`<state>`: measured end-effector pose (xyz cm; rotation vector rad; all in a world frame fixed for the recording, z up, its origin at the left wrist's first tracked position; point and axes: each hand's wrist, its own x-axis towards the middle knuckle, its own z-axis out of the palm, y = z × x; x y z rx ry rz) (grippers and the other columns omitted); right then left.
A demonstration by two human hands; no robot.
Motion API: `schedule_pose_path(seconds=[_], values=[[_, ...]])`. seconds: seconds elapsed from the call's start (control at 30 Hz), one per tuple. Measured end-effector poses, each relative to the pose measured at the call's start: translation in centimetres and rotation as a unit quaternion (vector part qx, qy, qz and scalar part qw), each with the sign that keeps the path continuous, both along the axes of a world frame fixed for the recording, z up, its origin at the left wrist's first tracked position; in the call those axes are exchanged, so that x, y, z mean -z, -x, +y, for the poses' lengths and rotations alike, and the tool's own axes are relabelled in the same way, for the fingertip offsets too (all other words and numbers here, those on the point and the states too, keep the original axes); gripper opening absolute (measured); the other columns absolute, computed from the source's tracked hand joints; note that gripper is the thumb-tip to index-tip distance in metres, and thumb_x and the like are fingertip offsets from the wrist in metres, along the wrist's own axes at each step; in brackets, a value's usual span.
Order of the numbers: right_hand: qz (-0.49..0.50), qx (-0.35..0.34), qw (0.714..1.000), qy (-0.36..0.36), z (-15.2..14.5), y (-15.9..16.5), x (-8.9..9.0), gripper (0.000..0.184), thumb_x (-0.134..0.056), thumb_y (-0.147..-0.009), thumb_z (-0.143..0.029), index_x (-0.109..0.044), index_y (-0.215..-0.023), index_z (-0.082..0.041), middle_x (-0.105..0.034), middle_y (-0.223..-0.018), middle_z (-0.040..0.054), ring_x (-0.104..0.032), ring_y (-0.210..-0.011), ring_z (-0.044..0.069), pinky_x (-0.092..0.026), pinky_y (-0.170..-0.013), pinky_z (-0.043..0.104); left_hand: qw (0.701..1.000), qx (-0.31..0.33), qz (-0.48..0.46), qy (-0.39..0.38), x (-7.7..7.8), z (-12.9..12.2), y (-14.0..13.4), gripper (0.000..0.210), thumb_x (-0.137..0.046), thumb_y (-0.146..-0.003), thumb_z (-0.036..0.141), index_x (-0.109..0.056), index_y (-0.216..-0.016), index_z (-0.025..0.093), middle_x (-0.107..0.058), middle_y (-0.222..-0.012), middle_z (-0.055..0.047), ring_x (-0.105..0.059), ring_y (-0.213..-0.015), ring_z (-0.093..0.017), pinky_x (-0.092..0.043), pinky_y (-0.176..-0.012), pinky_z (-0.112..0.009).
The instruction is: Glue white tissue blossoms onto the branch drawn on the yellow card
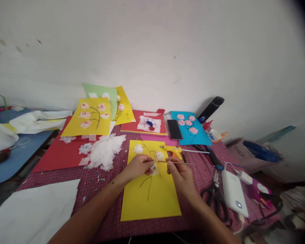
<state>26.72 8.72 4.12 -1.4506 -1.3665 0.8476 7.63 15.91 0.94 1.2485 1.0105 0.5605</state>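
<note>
A yellow sheet of paper (152, 203) lies in front of me, with a drawn brown branch and two white tissue tufts (159, 156) near its top. My left hand (141, 166) is closed over the sheet, pinching a small piece of white tissue (155, 171). Between the thumb and fingers of my right hand (179, 172) is a thin brown stick (184, 163), held level, its tip toward the left hand. Just behind the right hand a yellow glue gun (171, 148) rests across the sheet's upper right corner.
White tissue pieces (105, 152) are heaped at left. Finished flower pictures (88, 117) stand at the back, with a blue one (190, 127) beside a phone (174, 129). Black scissors (216, 196) and a white power bank (234, 193) lie at right. A white sheet (38, 206) covers the front left.
</note>
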Motion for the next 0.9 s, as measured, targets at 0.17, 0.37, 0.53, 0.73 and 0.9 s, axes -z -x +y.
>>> schedule_pose_path(seconds=[0.17, 0.37, 0.53, 0.73, 0.9], values=[[0.039, -0.027, 0.999, 0.026, 0.6, 0.5, 0.0, 0.019, -0.056, -0.091, -0.038, -0.061, -0.095, -0.02, -0.058, -0.071, -0.0003, -0.055, -0.06, 0.014, -0.045, -0.057, 0.025, 0.999, 0.003, -0.029, 0.012, -0.1, -0.1, -0.1, 0.016, -0.064, -0.083, 0.027, -0.069, -0.089, 0.013, -0.069, -0.068, -0.001, -0.065, -0.058, -0.012, -0.051, -0.061, -0.024], [0.07, -0.047, 0.996, 0.014, 0.5, 0.7, 1.4, 0.014, -0.059, -0.089, -0.034, -0.062, -0.09, -0.02, -0.055, -0.064, -0.0024, -0.051, -0.055, 0.013, -0.039, -0.05, 0.023, 0.998, 0.005, -0.045, 0.036, -0.2, -0.1, -0.1, 0.019, -0.067, -0.079, 0.029, -0.068, -0.087, 0.013, -0.069, -0.07, -0.001, -0.065, -0.059, -0.012, -0.053, -0.062, -0.024], [0.014, -0.064, 0.998, -0.005, 0.6, 0.6, 2.0, 0.014, -0.057, -0.09, -0.031, -0.067, -0.09, -0.021, -0.061, -0.073, 0.0009, -0.055, -0.06, 0.014, -0.043, -0.055, 0.025, 0.997, 0.02, -0.053, 0.05, 0.0, -0.1, -0.1, 0.023, -0.067, -0.078, 0.033, -0.068, -0.088, 0.012, -0.069, -0.071, -0.002, -0.066, -0.061, -0.013, -0.054, -0.065, -0.026], [-0.079, -0.106, 0.991, 0.007, 2.0, 0.4, 0.6, 0.013, -0.054, -0.088, -0.026, -0.065, -0.089, -0.019, -0.064, -0.078, 0.0024, -0.057, -0.064, 0.015, -0.044, -0.057, 0.025, 0.996, 0.031, -0.073, 0.037, 0.6, 0.1, 0.1, 0.025, -0.062, -0.069, 0.02, -0.07, -0.091, 0.013, -0.071, -0.079, -0.004, -0.067, -0.07, -0.015, -0.054, -0.072, -0.029], [-0.193, -0.153, 0.969, 0.004, 5.0, 0.8, -2.3, 0.011, -0.052, -0.083, -0.018, -0.063, -0.086, -0.019, -0.065, -0.077, 0.0017, -0.059, -0.065, 0.014, -0.043, -0.059, 0.024, 0.992, 0.053, -0.071, -0.089, 1.6, 0.6, 0.0, 0.025, -0.058, -0.067, 0.018, -0.067, -0.089, 0.013, -0.066, -0.077, -0.001, -0.058, -0.068, -0.012, -0.045, -0.067, -0.024]])
